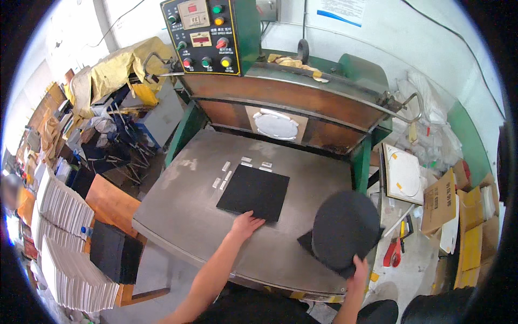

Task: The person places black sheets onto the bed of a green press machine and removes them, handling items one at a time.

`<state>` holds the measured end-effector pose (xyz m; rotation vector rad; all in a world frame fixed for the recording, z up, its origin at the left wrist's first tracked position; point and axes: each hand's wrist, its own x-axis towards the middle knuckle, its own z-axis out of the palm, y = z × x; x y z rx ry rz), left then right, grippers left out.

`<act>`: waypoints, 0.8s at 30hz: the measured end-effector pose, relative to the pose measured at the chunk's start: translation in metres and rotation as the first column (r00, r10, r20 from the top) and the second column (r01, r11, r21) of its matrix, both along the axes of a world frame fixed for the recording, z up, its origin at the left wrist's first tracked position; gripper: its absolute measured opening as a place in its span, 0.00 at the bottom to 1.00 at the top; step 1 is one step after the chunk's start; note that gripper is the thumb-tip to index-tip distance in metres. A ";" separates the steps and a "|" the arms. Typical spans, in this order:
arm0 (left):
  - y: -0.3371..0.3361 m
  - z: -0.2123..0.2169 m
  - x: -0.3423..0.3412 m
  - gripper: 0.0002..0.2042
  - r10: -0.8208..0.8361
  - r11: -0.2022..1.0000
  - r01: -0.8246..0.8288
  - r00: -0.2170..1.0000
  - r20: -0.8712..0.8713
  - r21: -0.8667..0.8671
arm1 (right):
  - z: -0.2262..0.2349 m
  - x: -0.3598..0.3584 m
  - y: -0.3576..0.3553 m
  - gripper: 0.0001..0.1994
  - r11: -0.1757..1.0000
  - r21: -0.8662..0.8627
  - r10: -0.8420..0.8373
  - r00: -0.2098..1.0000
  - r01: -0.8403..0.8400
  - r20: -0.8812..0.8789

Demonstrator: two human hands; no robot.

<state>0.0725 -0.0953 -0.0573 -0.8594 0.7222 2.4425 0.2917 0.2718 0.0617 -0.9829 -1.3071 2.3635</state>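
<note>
A square black sheet point(254, 191) lies on the grey metal bed of a press point(178, 210). My left hand point(248, 225) rests on its near edge, fingers laid out on the surface. Small pale metal-looking blocks point(226, 175) sit along the sheet's far and left sides. At the right of the bed my right hand point(356, 272) grips the near edge of a round black disc point(345, 229), thumb on top. Corners of another black piece point(306, 243) stick out from under the disc; the rest of that piece is hidden.
A green control box point(208, 32) with buttons hangs over the bed's far left, before a brown crossbeam point(324, 105) with a metal rail. White sheet stacks point(75, 270) and a black stack point(114, 251) stand left. Red-handled scissors point(393, 254) and cardboard boxes point(440, 202) are right.
</note>
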 end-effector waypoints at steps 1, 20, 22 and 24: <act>0.003 0.007 0.011 0.19 -0.007 0.989 -0.001 0.999 -0.052 -0.148 | 0.007 0.022 -0.008 0.26 0.998 -0.004 -0.066 0.993 0.067 0.094; 0.104 0.009 -0.055 0.29 -0.938 -0.048 -0.273 0.344 -0.051 -0.961 | 0.084 0.145 -0.178 0.15 0.909 0.127 -0.412 0.904 0.398 0.118; 0.103 0.053 -0.015 0.29 -0.976 0.173 0.067 0.148 -0.161 -0.983 | 0.065 0.163 -0.182 0.15 0.872 0.079 -0.488 0.850 0.483 0.198; 0.089 0.086 0.043 0.28 -0.893 0.368 0.841 0.201 -0.402 -0.397 | 0.057 0.168 -0.184 0.14 0.884 0.048 -0.466 0.867 0.465 0.178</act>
